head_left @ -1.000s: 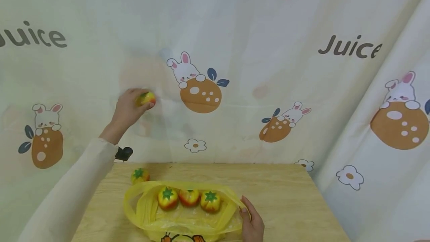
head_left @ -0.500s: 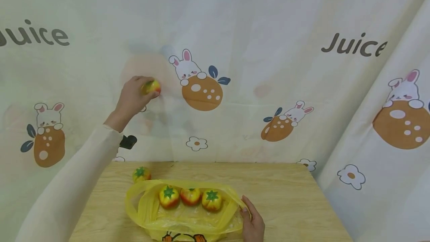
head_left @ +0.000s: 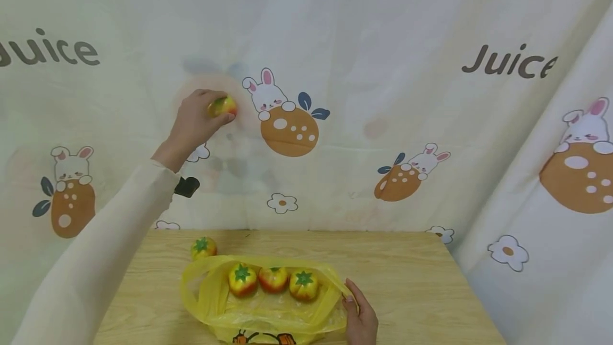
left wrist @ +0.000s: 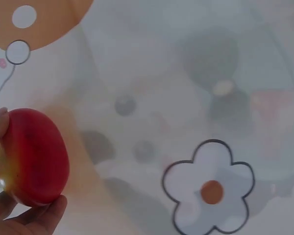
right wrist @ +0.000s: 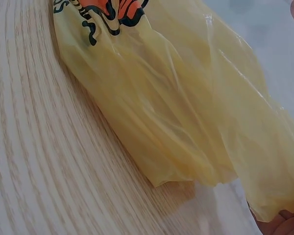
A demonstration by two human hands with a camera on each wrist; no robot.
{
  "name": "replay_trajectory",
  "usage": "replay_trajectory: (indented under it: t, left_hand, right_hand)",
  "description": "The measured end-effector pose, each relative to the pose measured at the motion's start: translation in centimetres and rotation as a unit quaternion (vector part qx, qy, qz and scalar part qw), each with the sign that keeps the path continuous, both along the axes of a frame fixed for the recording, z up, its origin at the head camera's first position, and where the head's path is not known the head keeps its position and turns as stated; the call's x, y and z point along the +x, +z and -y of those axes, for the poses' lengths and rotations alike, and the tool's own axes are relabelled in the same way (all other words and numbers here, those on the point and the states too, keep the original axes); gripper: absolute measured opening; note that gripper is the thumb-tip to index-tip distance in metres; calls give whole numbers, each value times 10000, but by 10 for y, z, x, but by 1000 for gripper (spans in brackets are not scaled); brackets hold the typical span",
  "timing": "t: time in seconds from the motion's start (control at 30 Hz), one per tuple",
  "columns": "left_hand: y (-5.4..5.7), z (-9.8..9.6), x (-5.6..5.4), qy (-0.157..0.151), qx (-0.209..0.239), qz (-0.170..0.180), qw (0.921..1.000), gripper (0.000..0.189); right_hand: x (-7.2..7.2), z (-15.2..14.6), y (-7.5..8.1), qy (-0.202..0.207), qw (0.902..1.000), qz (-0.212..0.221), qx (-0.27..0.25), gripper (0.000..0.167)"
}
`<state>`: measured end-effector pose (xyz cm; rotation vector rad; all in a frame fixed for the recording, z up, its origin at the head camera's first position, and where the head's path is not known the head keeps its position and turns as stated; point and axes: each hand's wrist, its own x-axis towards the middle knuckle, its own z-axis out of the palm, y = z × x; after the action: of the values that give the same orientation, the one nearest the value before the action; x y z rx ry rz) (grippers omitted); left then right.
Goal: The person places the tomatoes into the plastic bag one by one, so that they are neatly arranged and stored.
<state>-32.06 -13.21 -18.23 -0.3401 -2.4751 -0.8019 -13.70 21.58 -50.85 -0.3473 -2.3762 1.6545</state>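
Note:
High in front of the curtain, my left hand (head_left: 193,121) holds a red-and-yellow toy fruit (head_left: 223,106) with a dark green patch on top. The left wrist view shows that fruit's smooth red side (left wrist: 39,156) between thumb and fingers. On the table lies a yellow plastic bag (head_left: 258,321), its mouth spread wide. Three similar fruits, among them a middle one (head_left: 273,280), sit inside it. My right hand (head_left: 361,318) pinches the bag's right edge. In the right wrist view, the bag's side (right wrist: 161,107) fills the middle and my fingers show only at the lower right corner.
Another toy fruit (head_left: 204,247) stands on the table behind the bag's left handle. The wooden table (head_left: 407,281) ends at a pale curtain (head_left: 345,185) printed with rabbits, flowers and lettering. More curtain hangs along the right side.
My left hand has risen and shifted a little to the right, carrying the toy fruit with it. The right hand keeps its hold on the bag, and the bag stays in place.

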Motion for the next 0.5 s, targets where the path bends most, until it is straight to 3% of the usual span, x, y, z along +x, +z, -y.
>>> replay_trajectory:
  t: [0.17, 0.5]
  left_hand:
    - [14, -16, 2, -99, 38, 164, 9998, 50]
    - [28, -34, -11, -347, -175, -34, 9992, 50]
  right_hand:
    - [1, -1, 3, 21, 10000, 0, 93, 37]
    - [5, 2, 3, 75, 9992, 374, -107, 39]
